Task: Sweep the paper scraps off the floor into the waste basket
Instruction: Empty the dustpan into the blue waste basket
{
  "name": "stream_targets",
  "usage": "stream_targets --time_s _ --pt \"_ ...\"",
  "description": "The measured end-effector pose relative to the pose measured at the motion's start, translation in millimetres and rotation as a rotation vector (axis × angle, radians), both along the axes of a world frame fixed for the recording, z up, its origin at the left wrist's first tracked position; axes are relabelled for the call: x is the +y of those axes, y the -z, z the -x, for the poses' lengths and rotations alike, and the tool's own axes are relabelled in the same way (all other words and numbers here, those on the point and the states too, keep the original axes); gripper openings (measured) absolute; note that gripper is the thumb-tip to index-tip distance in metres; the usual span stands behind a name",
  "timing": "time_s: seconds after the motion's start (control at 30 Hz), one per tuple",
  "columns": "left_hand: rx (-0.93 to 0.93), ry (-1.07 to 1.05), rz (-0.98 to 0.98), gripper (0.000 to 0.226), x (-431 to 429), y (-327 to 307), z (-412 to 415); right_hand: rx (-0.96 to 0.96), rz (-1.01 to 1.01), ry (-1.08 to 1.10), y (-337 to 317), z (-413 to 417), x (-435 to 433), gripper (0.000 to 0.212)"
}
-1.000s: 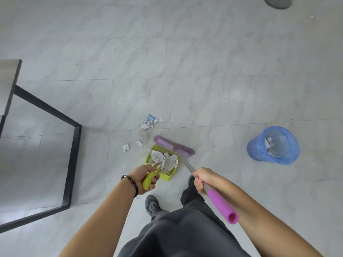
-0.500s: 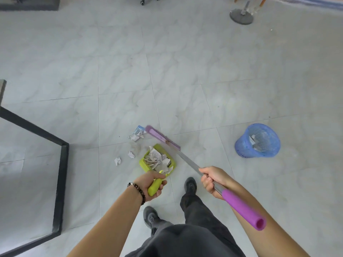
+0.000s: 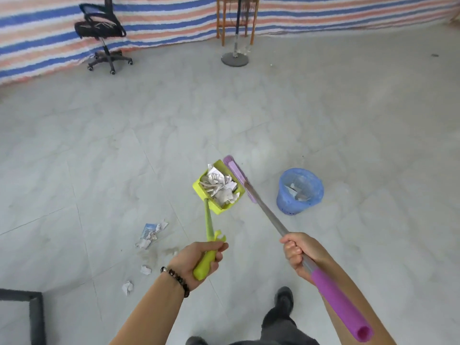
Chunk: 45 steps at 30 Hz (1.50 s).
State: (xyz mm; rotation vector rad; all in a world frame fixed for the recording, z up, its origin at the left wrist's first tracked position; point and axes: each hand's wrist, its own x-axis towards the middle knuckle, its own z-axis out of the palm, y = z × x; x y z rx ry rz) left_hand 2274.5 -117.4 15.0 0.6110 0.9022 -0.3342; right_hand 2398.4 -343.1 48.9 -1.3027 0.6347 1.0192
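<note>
Head view: the left hand [image 3: 199, 257] grips the handle of a green dustpan [image 3: 199, 189] heaped with paper scraps [image 3: 220, 185]. The right hand [image 3: 298, 252] grips a broom [image 3: 263, 207], its purple head just right of the pan. A blue waste basket [image 3: 293, 205] stands farther right, its contents unclear. Loose scraps [image 3: 149, 235] lie near left. A dark frame [image 3: 34, 317] is cut off.

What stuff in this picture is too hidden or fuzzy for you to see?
Head view only.
Basket: its near wall hides part of the inside.
Scraps in the dustpan: print too small to read.
Black frame: cut off by the left and bottom edges.
Shoe: cut off by the bottom edge.
</note>
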Motion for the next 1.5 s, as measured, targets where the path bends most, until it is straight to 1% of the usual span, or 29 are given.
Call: stream_targets --time_s 0.13,0.23,0.4,0.53,0.57,0.67,0.7,0.77,0.87,0.93,1.0,1.07,1.13,1.17,1.23,1.33,1.4,1.5 --pt "-0.017 0.121 -0.086 0.031 -42 -14 -61 -0.050 -0.037 0.089 -5 -40 -52 0.033" --pt "-0.021 0.183 -0.126 0.033 -81 -24 -113 -0.066 -0.076 0.167 -11 -76 -96 0.033" --pt "-0.002 0.258 -0.208 0.029 -139 -40 -200 0.039 -0.264 0.347 -23 -134 -161 0.034" --pt "0.004 0.289 -0.259 0.028 -156 -50 -250 0.126 -0.457 0.451 -31 -172 -203 0.035" --pt "0.003 0.304 -0.269 0.027 -157 -52 -259 0.130 -0.515 0.470 -33 -178 -210 0.043" --pt "0.001 0.341 -0.280 0.024 -155 -55 -277 0.126 -0.705 0.536 -38 -190 -224 0.080" --pt "-0.008 0.346 -0.279 0.023 -154 -55 -282 0.116 -0.747 0.553 -39 -192 -226 0.086" --pt "-0.027 0.360 -0.280 0.022 -149 -52 -289 0.106 -0.787 0.581 -41 -191 -225 0.092" --pt "-0.054 0.406 -0.292 0.017 -139 -51 -296 0.070 -0.808 0.628 -42 -182 -220 0.091" --pt "-0.083 0.465 -0.319 0.015 -133 -50 -299 0.037 -0.800 0.659 -48 -174 -211 0.092" --pt "-0.099 0.556 -0.374 0.014 -126 -43 -302 0.008 -0.752 0.676 -51 -166 -202 0.086" --pt "-0.105 0.678 -0.447 0.017 -123 -33 -305 -0.005 -0.643 0.668 -52 -158 -192 0.067" --pt "-0.092 0.806 -0.514 0.018 -122 -20 -307 -0.019 -0.449 0.648 -46 -151 -181 0.044" --pt "-0.081 0.865 -0.548 0.016 -122 -12 -307 -0.027 -0.355 0.637 -40 -148 -177 0.038" --pt "-0.055 0.982 -0.608 0.016 -123 5 -306 -0.059 -0.232 0.623 -28 -144 -167 0.033" --pt "0.005 1.110 -0.649 0.018 -129 32 -304 -0.076 -0.132 0.606 -9 -140 -159 0.028" --pt "0.051 1.158 -0.628 0.014 -137 43 -302 -0.041 -0.105 0.601 3 -140 -160 0.027" --pt "0.102 1.165 -0.549 0.021 -147 54 -300 -0.009 -0.068 0.589 17 -136 -163 0.024"
